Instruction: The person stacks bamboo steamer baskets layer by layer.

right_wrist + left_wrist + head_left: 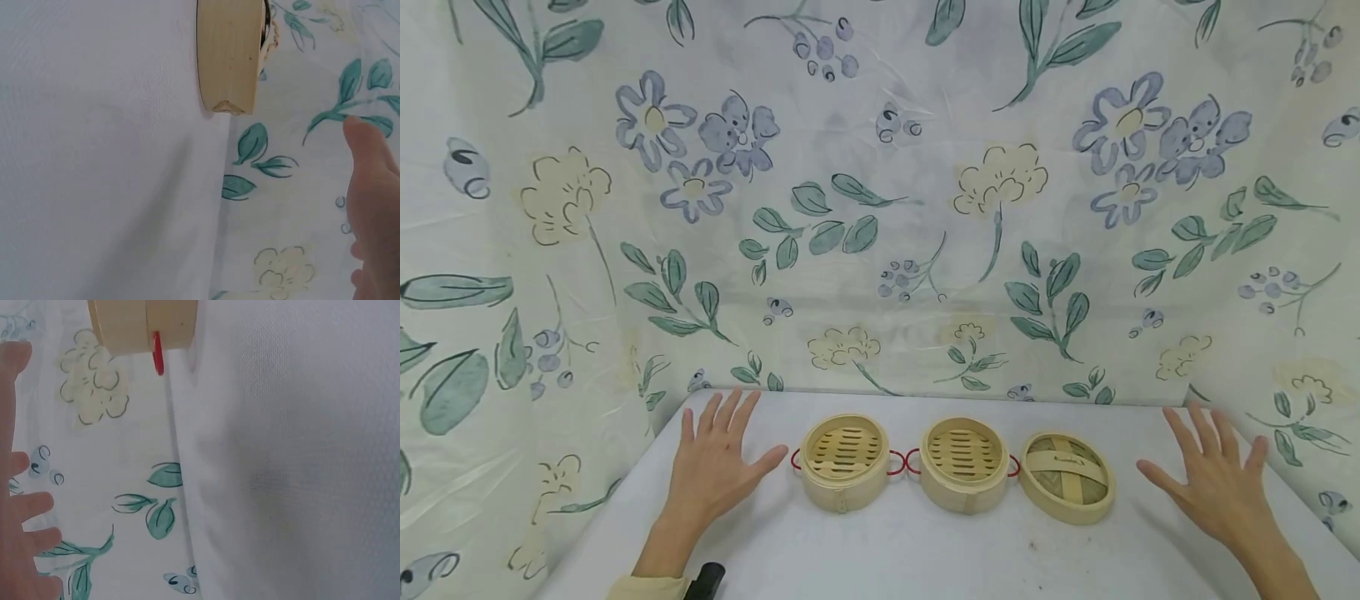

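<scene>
Two round bamboo steamer baskets with slatted bases and red side handles stand side by side on a white table: the left basket (844, 492) and the middle basket (964, 493). Right of them lies a woven bamboo lid (1067, 479) with a strap across its top. My left hand (715, 467), fingers spread, is left of the left basket, apart from it. Off to the right of the lid, my right hand (1217, 475) also has its fingers spread and holds nothing. In the left wrist view, part of a basket (128, 328) with a red handle shows at the top.
The white tabletop (880, 558) runs back to a flowered cloth (880, 250) hanging behind and at both sides. A black object (706, 581) shows by the left sleeve (647, 587). Small dark specks mark the table in front of the lid.
</scene>
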The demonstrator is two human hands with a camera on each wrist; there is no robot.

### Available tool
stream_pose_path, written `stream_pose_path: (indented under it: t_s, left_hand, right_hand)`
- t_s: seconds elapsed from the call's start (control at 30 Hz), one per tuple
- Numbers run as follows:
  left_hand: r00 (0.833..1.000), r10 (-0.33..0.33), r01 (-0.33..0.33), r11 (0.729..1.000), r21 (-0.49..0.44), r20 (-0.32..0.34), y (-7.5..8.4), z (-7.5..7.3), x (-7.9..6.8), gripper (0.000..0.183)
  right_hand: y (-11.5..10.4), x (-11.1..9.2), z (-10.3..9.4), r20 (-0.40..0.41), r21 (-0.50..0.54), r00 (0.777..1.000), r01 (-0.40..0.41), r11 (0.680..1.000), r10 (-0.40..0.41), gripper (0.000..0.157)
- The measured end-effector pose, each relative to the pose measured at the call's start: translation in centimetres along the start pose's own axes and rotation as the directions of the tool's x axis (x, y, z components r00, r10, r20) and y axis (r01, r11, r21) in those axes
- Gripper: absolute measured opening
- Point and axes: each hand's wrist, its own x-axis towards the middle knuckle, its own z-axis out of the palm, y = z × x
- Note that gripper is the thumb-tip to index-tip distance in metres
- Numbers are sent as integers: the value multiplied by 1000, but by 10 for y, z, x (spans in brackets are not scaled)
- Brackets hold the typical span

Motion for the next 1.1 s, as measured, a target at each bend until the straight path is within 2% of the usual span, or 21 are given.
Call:
stream_pose_path:
  t_s: [0.3, 0.63, 0.8, 0.93, 1.1]
  left_hand:
    - [999, -17, 20, 997, -73, 40, 1, 2, -1, 88]
    - [992, -32, 45, 994, -99, 122, 7, 4, -2, 90]
    - [989, -23, 40, 993, -112, 144, 10, 7, -3, 91]
    - [988, -16, 33, 993, -110, 151, 12, 10, -4, 91]
    - [982, -14, 37, 992, -121, 188, 12, 14, -5, 92]
  right_hand:
    - [-10, 1, 4, -29, 82, 999, 36, 996, -34, 88]
    - [-28, 3, 10, 7, 155, 997, 72, 985, -74, 86]
    - [-38, 3, 14, 36, 258, 994, 87, 962, -99, 86]
    - [-45, 4, 17, 32, 346, 991, 109, 932, -128, 85]
    - [-54, 3, 23, 45, 388, 987, 127, 913, -156, 86]
